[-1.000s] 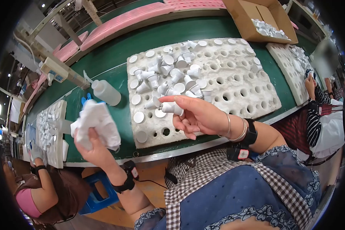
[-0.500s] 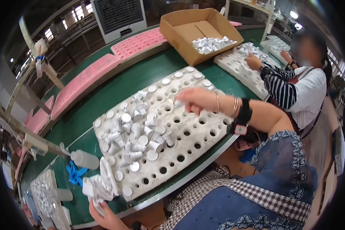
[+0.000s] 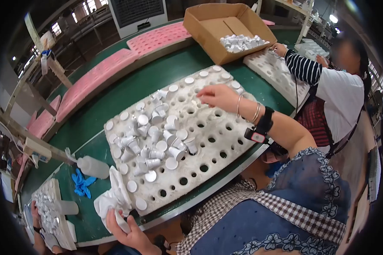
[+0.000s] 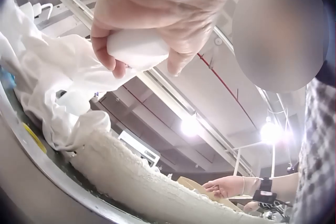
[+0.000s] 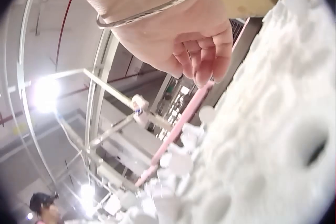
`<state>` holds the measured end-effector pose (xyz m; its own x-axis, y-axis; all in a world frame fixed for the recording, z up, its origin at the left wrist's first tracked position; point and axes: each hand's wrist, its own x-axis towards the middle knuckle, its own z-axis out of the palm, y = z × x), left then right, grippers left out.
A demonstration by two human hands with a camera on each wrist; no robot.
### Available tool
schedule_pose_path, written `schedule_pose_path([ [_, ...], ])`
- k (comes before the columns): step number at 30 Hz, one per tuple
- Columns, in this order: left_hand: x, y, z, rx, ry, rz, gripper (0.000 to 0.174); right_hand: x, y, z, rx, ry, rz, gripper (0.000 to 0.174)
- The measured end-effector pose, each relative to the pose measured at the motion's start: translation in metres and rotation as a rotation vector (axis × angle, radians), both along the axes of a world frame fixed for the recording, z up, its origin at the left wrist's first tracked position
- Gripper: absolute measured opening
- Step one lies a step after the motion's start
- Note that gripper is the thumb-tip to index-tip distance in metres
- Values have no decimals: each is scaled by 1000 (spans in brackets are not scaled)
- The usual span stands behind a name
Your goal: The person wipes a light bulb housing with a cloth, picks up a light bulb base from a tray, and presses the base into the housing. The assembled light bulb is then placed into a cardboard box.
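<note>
My right hand [image 3: 220, 97] hovers over the far right part of a white foam board [image 3: 181, 168] full of round holes. Its fingers hang loosely bent, with nothing between them in the right wrist view. Many white cup-shaped parts [image 3: 155, 134] with flat round tops lie heaped on the board's left half; others stand in holes along its edges. At the board's near left corner my left hand [image 3: 130, 233] grips a crumpled white cloth [image 3: 110, 199]. In the left wrist view, the fingers curl round a bunched part of that cloth [image 4: 68, 66].
A squeeze bottle [image 3: 92, 167] and blue gloves [image 3: 82, 183] lie left of the cloth. Behind the board stands a cardboard box [image 3: 204, 42] of white parts. Pink perforated strips [image 3: 95, 80] line the back. Another person [image 3: 336, 93] works at a board on the right.
My right hand has moved right across the board and no longer holds the white part it pinched. My left hand has lowered the cloth to the board's near corner. The head view has turned right.
</note>
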<state>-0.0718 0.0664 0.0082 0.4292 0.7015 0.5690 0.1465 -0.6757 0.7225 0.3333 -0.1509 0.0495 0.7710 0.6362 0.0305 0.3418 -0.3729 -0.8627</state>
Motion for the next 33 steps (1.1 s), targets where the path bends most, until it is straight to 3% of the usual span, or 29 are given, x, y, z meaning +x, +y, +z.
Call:
schedule_pose_path([
  [2, 5, 6, 0, -1, 28, -2, 39, -18, 0, -15, -220, -330, 113, 22],
  [4, 4, 9, 0, 1, 47, -3, 40, -23, 4, -21, -232, -320, 96, 21],
  [6, 3, 10, -2, -212, -102, -52, 47, -29, 9, -20, -248, -316, 73, 21],
  [10, 4, 15, -13, -366, -318, -49, 60, -47, 28, -12, -219, -268, 238, 31],
  [14, 0, 18, -14, -398, -439, 92, 57, -59, 52, -21, -220, -394, 207, 42],
  [17, -12, 19, -15, -266, -382, 162, 50, -59, 65, -29, -173, -519, 115, 41],
  [19, -20, 22, -17, -181, -344, 220, 47, -55, 73, -30, -217, -521, 165, 41],
  [22, -29, 33, -20, -335, -214, 254, 41, -46, 77, -35, -273, -593, 213, 40],
  [24, -32, 42, -28, -643, -24, 171, 36, -45, 75, -33, -279, -660, 217, 39],
  [30, -33, 38, -26, -463, 97, 164, 35, -63, 32, 15, 61, -211, 97, 35],
  [32, -33, 37, -18, -317, 170, 237, 42, -71, 15, 23, 330, 175, 50, 32],
  [33, -34, 35, -10, -316, 173, 245, 42, -74, 5, 25, 331, 181, 56, 32],
])
